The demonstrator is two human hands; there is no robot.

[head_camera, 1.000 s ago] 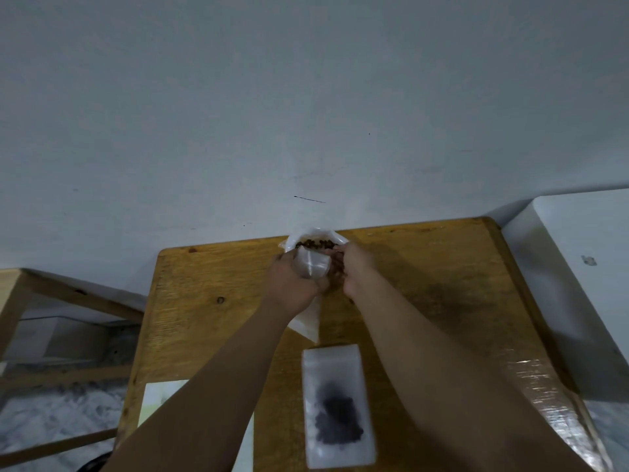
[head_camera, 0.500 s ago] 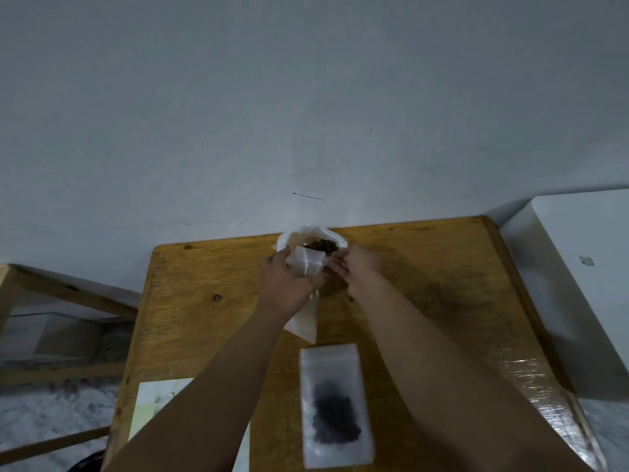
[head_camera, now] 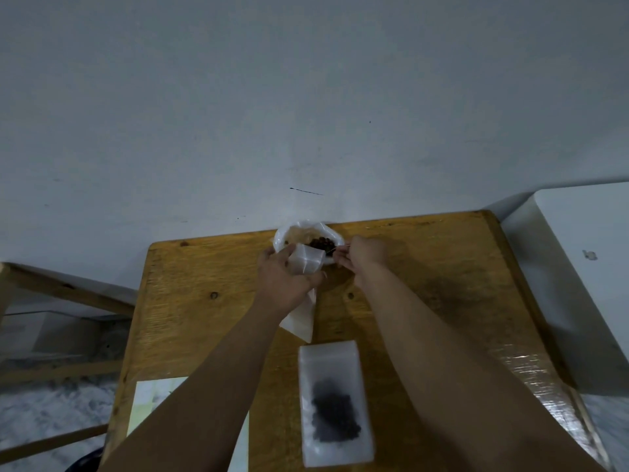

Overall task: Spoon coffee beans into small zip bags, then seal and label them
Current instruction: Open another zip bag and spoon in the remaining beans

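Prob. a plain room in a home or small back rm; can't tell which. Bare, scuffed grey-white wall. Rough, knotty wooden counter sat vs. it, a white box-like unit just beside on the rt. A wooden frame stood left, over marbled floor. One filled zip bag lay on the counter, so small-scale hand packing.

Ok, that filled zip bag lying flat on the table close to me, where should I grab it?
Pinch the filled zip bag by its empty far end, reaching down from above. The beans sit pooled in the near half, so the far strip is flat and thin, and lifting there should keep them low. Whether it is sealed is unclear.
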